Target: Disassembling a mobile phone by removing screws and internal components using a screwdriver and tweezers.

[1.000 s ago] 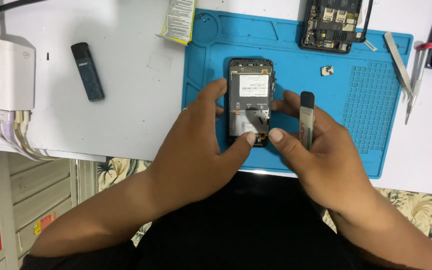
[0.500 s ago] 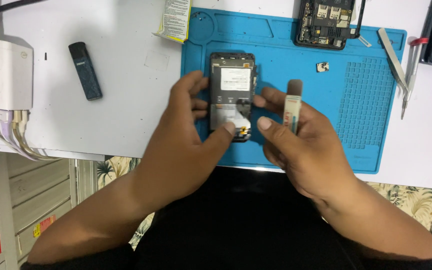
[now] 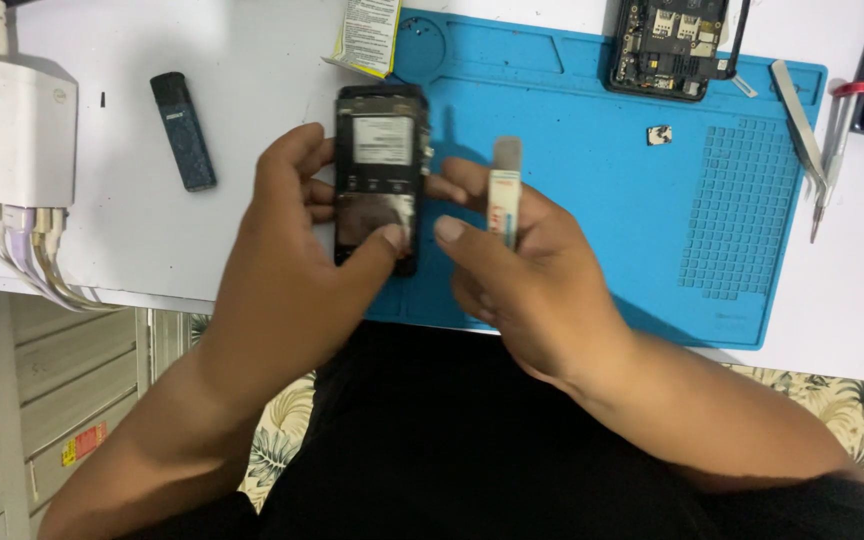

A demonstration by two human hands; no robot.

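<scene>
My left hand (image 3: 297,250) grips an opened phone (image 3: 380,175), its back cover off and inner frame exposed, thumb pressed on the lower part and fingers wrapped around the left edge; my right hand (image 3: 522,270) closes its fingers on a flat pry tool (image 3: 504,190), blade pointing up and away, just beside the phone but not touching it. Since a moment ago I have lifted the phone and carried it left, so it now straddles the left rim of the blue repair mat (image 3: 592,130) and the white table (image 3: 232,70), and the pry tool has come off the phone's edge; I judge the prying paused while I turn the handset for a closer look. Farther out, a dark blue stick-shaped gadget (image 3: 183,130) lies on the table at left, near a white charging hub (image 3: 12,130) with cables. Beyond, on the mat, sit a small loose metal part (image 3: 659,134) and a second stripped circuit-board assembly (image 3: 667,45); tweezers (image 3: 797,120) rest at right.
</scene>
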